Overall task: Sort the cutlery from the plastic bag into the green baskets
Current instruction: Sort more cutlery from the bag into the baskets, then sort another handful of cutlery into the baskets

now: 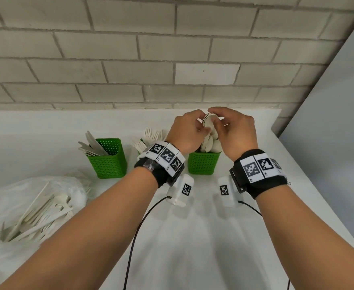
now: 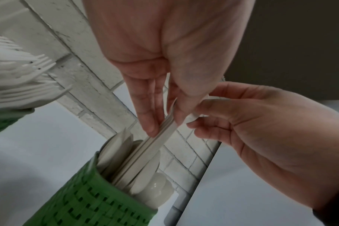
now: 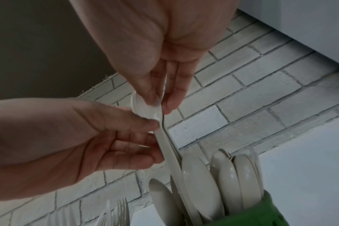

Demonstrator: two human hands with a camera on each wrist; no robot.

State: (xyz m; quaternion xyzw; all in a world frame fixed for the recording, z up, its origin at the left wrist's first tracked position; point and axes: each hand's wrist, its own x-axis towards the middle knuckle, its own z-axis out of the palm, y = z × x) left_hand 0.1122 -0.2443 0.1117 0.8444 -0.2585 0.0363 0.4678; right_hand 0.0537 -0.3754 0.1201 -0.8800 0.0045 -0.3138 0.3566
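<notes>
Now, fingers: both hands are pinching a small stack of spoons (image 1: 209, 122).
Left hand (image 1: 187, 132): gripping the spoon necks.
Right hand (image 1: 233, 130): pinching the bowls.
Spoons: handles are entering the spoon basket (image 1: 203, 163), near the counter's (image 1: 193, 237) back edge.
Plastic bag (image 1: 31, 206): lying at the left edge.

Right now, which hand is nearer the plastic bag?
Left. The left hand is up over the spoon basket pinching the spoons, on the side toward the bag. The right hand grips the same spoons, farther from the bag.
</notes>
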